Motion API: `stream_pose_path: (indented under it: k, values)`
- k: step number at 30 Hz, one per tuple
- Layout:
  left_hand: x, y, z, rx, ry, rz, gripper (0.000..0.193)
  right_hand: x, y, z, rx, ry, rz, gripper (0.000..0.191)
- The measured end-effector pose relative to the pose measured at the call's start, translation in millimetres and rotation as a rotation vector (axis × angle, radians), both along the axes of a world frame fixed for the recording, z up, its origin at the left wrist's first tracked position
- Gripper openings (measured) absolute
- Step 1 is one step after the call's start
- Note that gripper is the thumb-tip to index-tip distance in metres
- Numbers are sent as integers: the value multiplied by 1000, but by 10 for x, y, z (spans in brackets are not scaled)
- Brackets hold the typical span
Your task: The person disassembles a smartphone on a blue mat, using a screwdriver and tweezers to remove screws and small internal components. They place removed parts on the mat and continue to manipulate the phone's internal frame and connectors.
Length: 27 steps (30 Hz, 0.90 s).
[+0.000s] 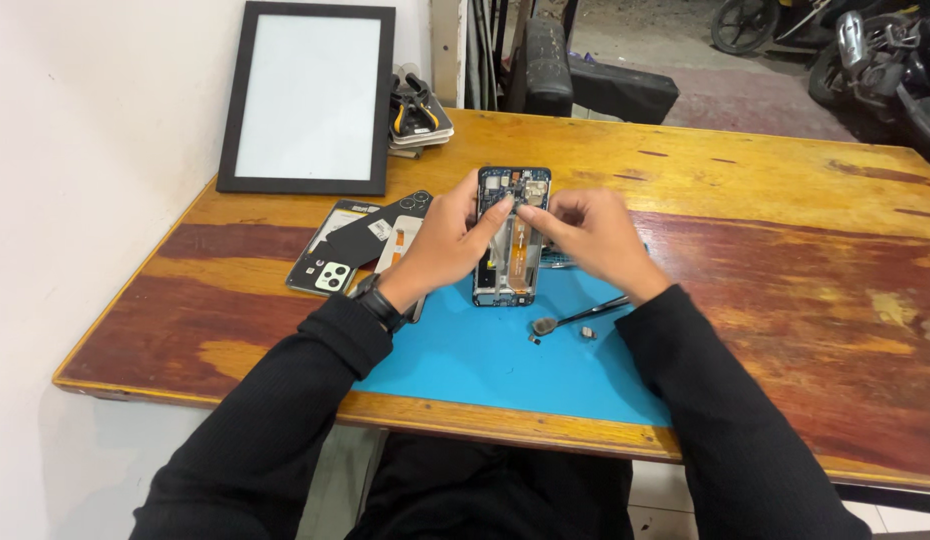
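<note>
An opened phone (512, 265) with its back off lies on a blue mat (485, 360), its circuit board and orange ribbon cable showing. My left hand (447, 240) grips the phone's left edge, with a finger reaching onto the upper board. My right hand (593, 235) rests against the right edge, its fingertips pinched over the same spot near the top. Whether a small part sits between the fingertips cannot be seen. Both arms wear black sleeves, and a dark watch sits on my left wrist.
A black tool (585, 316) and small loose parts (587, 331) lie on the mat at the right. Phone back covers (357, 245) lie left of the mat. A black-framed white panel (307, 98) leans on the wall beside stacked items (417, 118). Wooden table (785, 250).
</note>
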<state>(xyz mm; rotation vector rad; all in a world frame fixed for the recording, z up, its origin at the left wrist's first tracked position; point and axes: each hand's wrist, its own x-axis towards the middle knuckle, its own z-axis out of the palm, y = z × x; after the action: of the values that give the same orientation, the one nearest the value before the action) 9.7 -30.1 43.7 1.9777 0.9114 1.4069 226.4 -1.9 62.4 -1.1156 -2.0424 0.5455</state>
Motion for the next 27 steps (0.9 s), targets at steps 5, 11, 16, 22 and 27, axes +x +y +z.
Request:
stream_pose_path:
  k: [5,11,16,22,27]
  values:
    - [-148,199,-34,-187,-68,24,29,358,47,200,-341,-539,234,33]
    - [-263,319,-127,-309,-21,-122,35,346,86,43,-534,-733,344,26]
    - [-266,265,-89,-335,32,-129,44,378,173,-59,-445,-690,341,17]
    - [-280,199,3,-340,195,-39,53,491,232,31,-410,-373,277,16]
    - [-257,189,-17,-266,261,-36,56,355,176,88,-216,-211,155,18]
